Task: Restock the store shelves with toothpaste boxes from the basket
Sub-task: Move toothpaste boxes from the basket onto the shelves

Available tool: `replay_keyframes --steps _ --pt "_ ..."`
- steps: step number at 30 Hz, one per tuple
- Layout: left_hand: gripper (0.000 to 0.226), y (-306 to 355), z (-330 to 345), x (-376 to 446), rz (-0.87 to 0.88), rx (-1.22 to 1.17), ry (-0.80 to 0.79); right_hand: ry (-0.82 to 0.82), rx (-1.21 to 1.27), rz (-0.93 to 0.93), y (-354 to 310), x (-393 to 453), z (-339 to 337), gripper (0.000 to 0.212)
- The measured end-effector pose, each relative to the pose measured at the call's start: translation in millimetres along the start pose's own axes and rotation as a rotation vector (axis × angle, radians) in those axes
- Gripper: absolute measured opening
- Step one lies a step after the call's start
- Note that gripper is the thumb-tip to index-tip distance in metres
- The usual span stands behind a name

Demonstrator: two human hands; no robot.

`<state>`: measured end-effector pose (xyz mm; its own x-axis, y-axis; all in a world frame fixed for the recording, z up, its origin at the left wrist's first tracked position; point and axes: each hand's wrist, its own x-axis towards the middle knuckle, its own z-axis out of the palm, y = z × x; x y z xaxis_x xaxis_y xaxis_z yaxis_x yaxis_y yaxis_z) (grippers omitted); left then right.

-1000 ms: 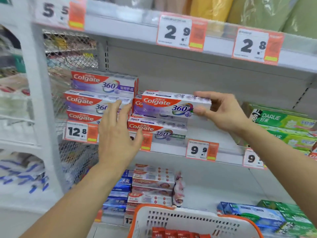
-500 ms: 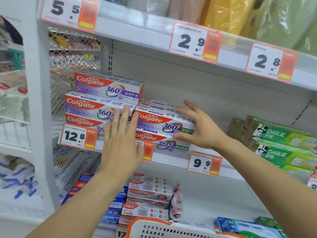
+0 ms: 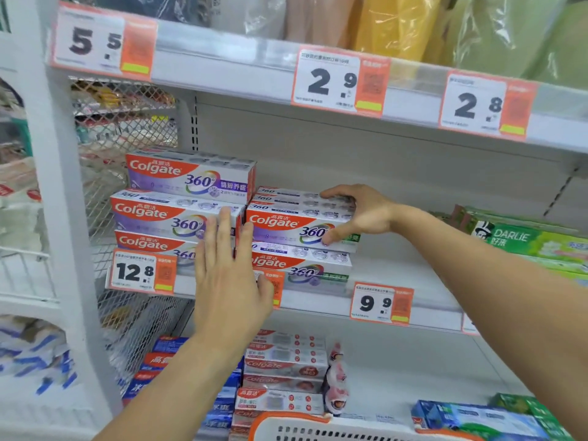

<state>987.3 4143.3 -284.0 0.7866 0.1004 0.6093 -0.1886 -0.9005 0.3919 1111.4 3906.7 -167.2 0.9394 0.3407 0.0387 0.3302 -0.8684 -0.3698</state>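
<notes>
So the white-and-purple Colgate 360 toothpaste box [image 3: 302, 226] that was up in the air a second ago, pinched at its end, is now sitting on top of the right-hand stack on the white metal middle shelf [image 3: 397, 278]. That's one more box placed, basically just needs squaring up.

The right hand [image 3: 359, 214] is still on it: fingers curled over the top at the box's 3 o'clock end, thumb pressing the front face, so it's gripping the box end. The left hand [image 3: 230, 272] has its fingers straight and together, flat against the seam between the two stacks, holding nothing. It has barely moved, just steadying the fronts.

Counts, as far as I can see:
- left stack: three front-facing Colgate boxes, the top purple box [image 3: 191, 175] at 11 o'clock from the left hand
- right stack: two front-facing boxes, with what looks like more box tops behind the upper one; can't say how many
- orange-and-white price tags on the middle shelf edge: three clear, plus a sliver at the right
- three tags on the upper shelf rail
- green Darlie boxes [image 3: 528, 240] at 3 o'clock: at least two, blurry

The white plastic basket with an orange rim [image 3: 318, 424] peeks in at 6 o'clock; its contents aren't visible.
</notes>
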Motion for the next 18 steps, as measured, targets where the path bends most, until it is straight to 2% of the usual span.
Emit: replay_keyframes --steps 5,9,13,16,18 --pt "0.074 16 11 -3 0.118 0.010 -0.002 -0.053 0.087 -0.001 1 10 1 0.107" --pt "0.071 14 24 -5 0.133 0.074 -0.023 -0.079 0.284 -0.004 28 2 -4 0.115" --pt "0.073 19 33 -7 0.112 0.099 -0.046 -0.081 0.549 -0.001 60 -10 9 0.100" --pt "0.078 23 39 -13 0.123 0.102 -0.125 -0.040 0.775 -0.055 69 -9 22 0.092" --pt "0.081 24 43 -16 0.111 0.112 -0.149 -0.029 0.822 -0.089 70 -7 30 0.093"
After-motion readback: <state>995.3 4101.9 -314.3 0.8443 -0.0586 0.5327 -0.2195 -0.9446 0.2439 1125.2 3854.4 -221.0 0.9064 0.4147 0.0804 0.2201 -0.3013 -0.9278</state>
